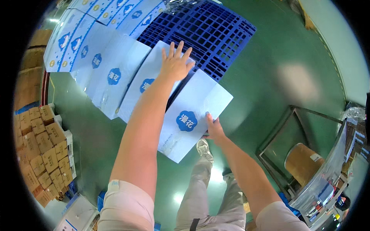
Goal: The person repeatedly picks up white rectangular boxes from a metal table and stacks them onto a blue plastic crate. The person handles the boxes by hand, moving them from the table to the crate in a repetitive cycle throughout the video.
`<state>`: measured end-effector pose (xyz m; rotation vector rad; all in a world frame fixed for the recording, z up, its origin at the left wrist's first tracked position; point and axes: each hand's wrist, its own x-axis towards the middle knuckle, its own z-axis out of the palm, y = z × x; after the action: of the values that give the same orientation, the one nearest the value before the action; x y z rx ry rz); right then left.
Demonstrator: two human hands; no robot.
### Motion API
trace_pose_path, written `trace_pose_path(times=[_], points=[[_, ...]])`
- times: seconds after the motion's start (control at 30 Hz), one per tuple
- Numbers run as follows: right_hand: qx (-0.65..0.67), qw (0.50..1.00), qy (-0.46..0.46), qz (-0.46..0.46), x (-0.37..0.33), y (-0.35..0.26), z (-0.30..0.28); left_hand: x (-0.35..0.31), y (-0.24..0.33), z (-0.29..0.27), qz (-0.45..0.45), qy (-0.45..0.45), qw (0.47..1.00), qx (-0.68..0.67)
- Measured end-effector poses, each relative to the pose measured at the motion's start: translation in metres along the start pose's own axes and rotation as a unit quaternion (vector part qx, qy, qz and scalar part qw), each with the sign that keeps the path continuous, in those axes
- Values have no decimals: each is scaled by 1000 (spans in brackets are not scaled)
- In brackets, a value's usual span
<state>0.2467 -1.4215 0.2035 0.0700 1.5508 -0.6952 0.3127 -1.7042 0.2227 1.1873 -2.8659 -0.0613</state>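
My left hand (177,64) lies with its fingers spread on the far end of a pale blue carton (155,69), partly hidden by my forearm. My right hand (214,129) holds the right edge of the nearest carton (208,92), thumb on top and the other fingers tucked underneath, mostly hidden. This carton bears a dark blue emblem and sits at an angle. A narrow dark gap separates the two cartons. Beyond them is a blue plastic grid pallet (227,29). Further similar cartons (115,63) line the pallet's left side.
Several white-and-blue patterned cartons (68,40) stand at the far left. Brown cartons (48,158) are stacked on the left. To the right, a metal frame (295,107) stands around a brown drum (302,163). My feet are on the green floor (266,69) below the nearest carton.
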Motion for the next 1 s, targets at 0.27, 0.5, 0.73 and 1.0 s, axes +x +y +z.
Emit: trace_pose_path(times=[0.27,0.5,0.73,1.0], points=[[-94,990,21,-98,8,18,-1,-12,36,15,4,-95,995,17],[-161,978,-46,-124,30,25,4,-17,35,6,-65,-139,987,44],[-225,971,-42,-63,12,-1,7,-27,19,12,-100,-173,979,39],[-196,972,-45,-121,3,56,-16,-158,39,12,-216,-70,972,-63]])
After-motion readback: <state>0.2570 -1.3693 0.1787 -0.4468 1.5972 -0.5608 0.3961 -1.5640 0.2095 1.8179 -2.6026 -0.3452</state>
